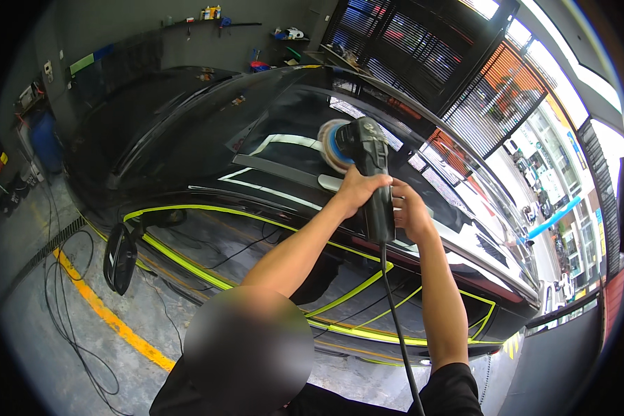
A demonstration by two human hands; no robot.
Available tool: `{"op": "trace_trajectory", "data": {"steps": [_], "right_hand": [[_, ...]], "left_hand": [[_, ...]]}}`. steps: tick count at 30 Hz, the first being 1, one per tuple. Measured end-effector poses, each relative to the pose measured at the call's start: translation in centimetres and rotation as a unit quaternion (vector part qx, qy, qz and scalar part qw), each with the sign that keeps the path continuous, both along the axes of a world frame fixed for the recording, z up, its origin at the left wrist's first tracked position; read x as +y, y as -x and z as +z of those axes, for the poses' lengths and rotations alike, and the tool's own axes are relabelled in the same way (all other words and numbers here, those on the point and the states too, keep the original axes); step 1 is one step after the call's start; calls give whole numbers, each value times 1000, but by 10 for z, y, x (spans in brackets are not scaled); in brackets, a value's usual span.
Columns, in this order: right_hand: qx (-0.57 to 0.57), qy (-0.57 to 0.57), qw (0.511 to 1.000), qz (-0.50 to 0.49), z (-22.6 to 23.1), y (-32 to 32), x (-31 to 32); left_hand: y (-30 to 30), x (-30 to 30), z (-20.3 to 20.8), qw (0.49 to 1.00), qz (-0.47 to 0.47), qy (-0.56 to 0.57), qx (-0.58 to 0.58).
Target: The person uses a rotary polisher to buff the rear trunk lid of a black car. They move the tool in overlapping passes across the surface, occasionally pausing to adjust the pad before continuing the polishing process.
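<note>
Over the roof of a black car (187,156) I hold a black power polisher (378,208) with both hands. Its round pad, with a blue backing (335,147), stands tilted at the roof; whether it presses on the surface I cannot tell. My left hand (358,190) grips the body just behind the polisher's head. Further back, my right hand (412,209) curls its fingers round the handle from the right side. A black power cord (394,305) runs from the handle's end down between my arms.
Yellow-green masking tape (312,312) borders the side windows. A side mirror (120,258) juts out at left. Loose cables (66,322) lie on the floor by a yellow line (111,315). A dark slatted gate (409,52) stands beyond the car, and a blue bin (46,139) far left.
</note>
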State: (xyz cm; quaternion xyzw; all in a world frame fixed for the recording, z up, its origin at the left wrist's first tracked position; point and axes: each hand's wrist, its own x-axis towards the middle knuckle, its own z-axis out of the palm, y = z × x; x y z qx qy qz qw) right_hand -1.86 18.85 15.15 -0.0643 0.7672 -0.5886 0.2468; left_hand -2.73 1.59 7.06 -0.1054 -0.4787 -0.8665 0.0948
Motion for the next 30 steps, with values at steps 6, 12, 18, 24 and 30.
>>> {"op": "trace_trajectory", "data": {"steps": [6, 12, 18, 24, 30], "right_hand": [[184, 54, 981, -14, 10, -39, -9], [130, 168, 972, -101, 6, -98, 22], [167, 147, 968, -114, -5, -155, 73], [112, 176, 976, -56, -19, -201, 75], [78, 155, 984, -31, -34, -234, 55]], "left_hand": [[-71, 38, 25, 994, 11, 105, 35], [-135, 31, 30, 938, -141, 313, 56], [-204, -33, 18, 882, -261, 390, -42], [-174, -21, -20, 969, -106, -214, -61], [-176, 9, -36, 974, -77, -206, 48]]}}
